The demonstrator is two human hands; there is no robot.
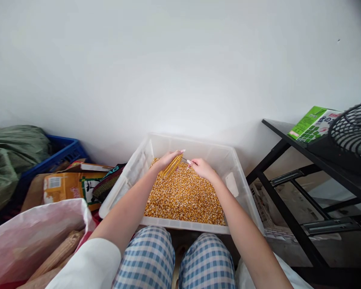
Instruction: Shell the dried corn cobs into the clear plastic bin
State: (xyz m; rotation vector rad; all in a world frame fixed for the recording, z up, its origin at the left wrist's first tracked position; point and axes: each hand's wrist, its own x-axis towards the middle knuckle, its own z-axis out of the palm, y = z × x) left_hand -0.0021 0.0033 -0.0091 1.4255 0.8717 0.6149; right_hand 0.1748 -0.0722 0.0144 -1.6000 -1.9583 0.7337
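A sack [39,220] is standing nearer the viewer, left of the fingers [196,161]. Just below the fingers, kernels [183,200] are covering the floor of a bin [195,143]. Over them, the left hand [166,159] is gripping a cob [173,165], while the right hand [202,167] is pinching a thin tool [184,159] beside it. To the fingers' right, a fan [355,130] is sitting on a counter [343,176]; beyond, a wall [180,72] is rising.

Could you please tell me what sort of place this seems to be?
Probably an indoor storage corner, perhaps in a home: there is a plastic tub of corn kernels, a blue crate and a fan.
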